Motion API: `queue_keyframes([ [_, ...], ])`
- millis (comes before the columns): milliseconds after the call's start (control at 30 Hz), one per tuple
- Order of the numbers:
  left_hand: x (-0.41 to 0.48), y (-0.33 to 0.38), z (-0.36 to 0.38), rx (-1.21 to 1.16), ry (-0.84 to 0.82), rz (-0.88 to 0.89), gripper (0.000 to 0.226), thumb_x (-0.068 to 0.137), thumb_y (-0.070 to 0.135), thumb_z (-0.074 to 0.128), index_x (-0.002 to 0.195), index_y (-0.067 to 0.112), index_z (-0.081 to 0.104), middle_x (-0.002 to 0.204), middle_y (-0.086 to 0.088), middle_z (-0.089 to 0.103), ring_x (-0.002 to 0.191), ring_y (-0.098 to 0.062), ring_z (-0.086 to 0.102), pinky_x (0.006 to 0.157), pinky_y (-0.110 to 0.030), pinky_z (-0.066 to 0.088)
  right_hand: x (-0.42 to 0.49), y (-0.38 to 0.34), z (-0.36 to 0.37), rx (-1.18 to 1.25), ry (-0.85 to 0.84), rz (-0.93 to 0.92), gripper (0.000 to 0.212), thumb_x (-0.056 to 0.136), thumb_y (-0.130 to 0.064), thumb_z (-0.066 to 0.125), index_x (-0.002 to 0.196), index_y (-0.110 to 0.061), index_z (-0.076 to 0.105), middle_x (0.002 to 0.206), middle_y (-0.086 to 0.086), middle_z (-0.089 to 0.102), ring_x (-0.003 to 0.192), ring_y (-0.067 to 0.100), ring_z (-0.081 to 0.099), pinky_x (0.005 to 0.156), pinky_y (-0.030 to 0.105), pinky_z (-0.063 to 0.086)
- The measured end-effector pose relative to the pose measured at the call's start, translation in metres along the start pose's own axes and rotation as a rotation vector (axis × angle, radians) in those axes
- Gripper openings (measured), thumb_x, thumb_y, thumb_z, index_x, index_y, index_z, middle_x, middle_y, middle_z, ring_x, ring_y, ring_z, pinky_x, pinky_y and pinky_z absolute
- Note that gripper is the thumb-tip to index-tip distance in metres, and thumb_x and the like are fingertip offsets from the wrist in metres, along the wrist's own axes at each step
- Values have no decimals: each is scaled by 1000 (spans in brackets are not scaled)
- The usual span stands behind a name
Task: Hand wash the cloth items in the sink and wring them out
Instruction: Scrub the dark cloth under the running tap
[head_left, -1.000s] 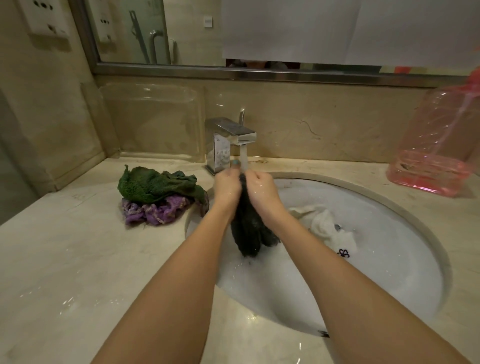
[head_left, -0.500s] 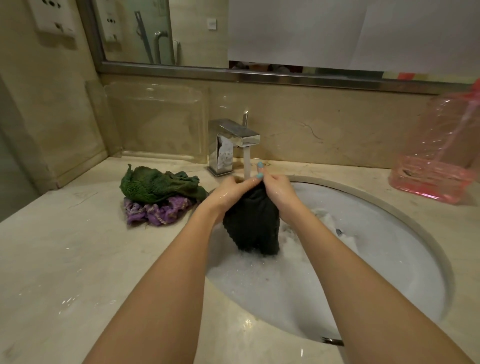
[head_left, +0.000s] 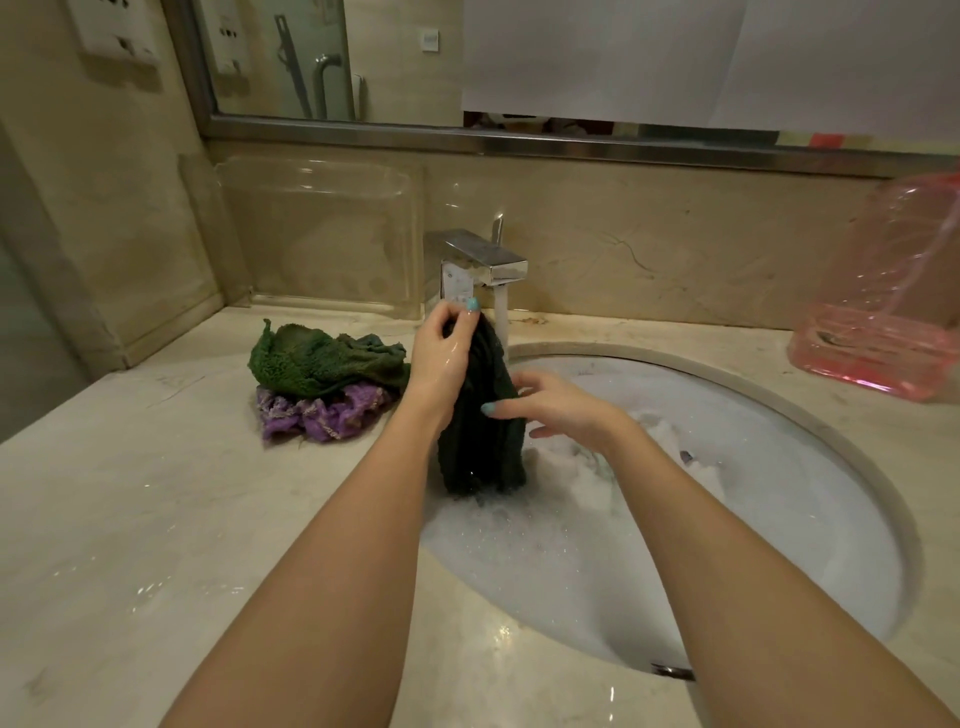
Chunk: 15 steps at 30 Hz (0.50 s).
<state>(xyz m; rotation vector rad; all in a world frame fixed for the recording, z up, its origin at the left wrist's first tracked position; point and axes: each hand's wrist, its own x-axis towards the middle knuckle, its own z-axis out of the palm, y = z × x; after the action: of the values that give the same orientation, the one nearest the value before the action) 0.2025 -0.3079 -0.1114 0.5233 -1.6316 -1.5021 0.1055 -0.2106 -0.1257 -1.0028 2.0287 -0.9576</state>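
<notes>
The left hand (head_left: 441, 353) is raised in front of the faucet (head_left: 480, 265), thumb and fingertips pinching the top end of the dark cloth (head_left: 483, 447); the right hand (head_left: 563, 410) sits lower, its thumb laid across the front of the cloth at mid-height and its fingers spread at the cloth's right edge; whether those fingers close behind the fabric cannot be told. The two hands are apart, one above the other on the same cloth. The dark cloth hangs upright over the left part of the sink (head_left: 649, 358), its lower edge touching the foamy water (head_left: 545, 545); a stream of water (head_left: 500, 312) runs from the spout just beside its upper right side. On the countertop (head_left: 156, 519), left of the basin, a green cloth (head_left: 322, 358) lies bunched on top of a purple cloth (head_left: 317, 418); a pink plastic container (head_left: 883, 322) stands at the far right.
</notes>
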Motion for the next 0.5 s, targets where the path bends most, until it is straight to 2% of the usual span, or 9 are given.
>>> queue_keyframes([
  [100, 3, 1, 4, -27, 18, -73, 17, 99, 25, 53, 86, 14, 53, 93, -9, 54, 94, -24, 55, 85, -38, 47, 6, 5, 0, -73, 273, -24, 23, 90, -21, 64, 110, -18, 52, 110, 6, 60, 102, 23, 58, 88, 37, 51],
  [167, 4, 0, 7, -44, 36, -135, 18, 99, 28, 54, 89, 12, 53, 94, -10, 54, 93, -23, 55, 83, -37, 46, 5, 11, -7, -75, 444, -16, 12, 92, -22, 63, 100, -17, 56, 99, 5, 61, 91, 21, 59, 84, 36, 52],
  [200, 4, -1, 7, -56, 48, -151, 19, 98, 29, 55, 89, 12, 53, 91, -10, 54, 89, -20, 54, 80, -35, 45, 3, 13, -10, -48, 472, -21, 8, 94, -21, 61, 97, -14, 59, 97, 6, 63, 87, 19, 59, 82, 35, 51],
  [267, 5, -3, 5, -79, 76, -159, 20, 98, 28, 55, 87, 11, 52, 85, -7, 52, 82, -16, 52, 74, -30, 43, 1, 14, -14, 45, 438, -37, 16, 98, -18, 55, 104, -7, 65, 92, 7, 67, 80, 15, 62, 79, 31, 49],
  [333, 7, -5, 1, -81, 117, -153, 21, 99, 27, 55, 88, 10, 49, 83, -6, 50, 79, -16, 50, 69, -28, 41, -2, 10, -14, 167, 387, -47, 22, 101, -17, 49, 111, -5, 65, 92, 6, 69, 85, 15, 66, 82, 32, 48],
  [433, 11, -8, -2, 14, 128, -176, 19, 100, 28, 53, 95, 10, 48, 91, -9, 51, 88, -21, 51, 76, -32, 42, -6, 3, -19, 492, 336, -45, 16, 103, -20, 45, 98, -13, 58, 97, 6, 65, 101, 26, 65, 90, 42, 51],
  [500, 11, -10, 0, 79, 64, -229, 18, 100, 30, 52, 103, 12, 48, 99, -6, 55, 99, -21, 55, 84, -33, 46, -9, -2, -23, 811, 233, -60, 15, 103, -19, 45, 92, -15, 54, 101, 10, 63, 101, 30, 64, 85, 46, 55],
])
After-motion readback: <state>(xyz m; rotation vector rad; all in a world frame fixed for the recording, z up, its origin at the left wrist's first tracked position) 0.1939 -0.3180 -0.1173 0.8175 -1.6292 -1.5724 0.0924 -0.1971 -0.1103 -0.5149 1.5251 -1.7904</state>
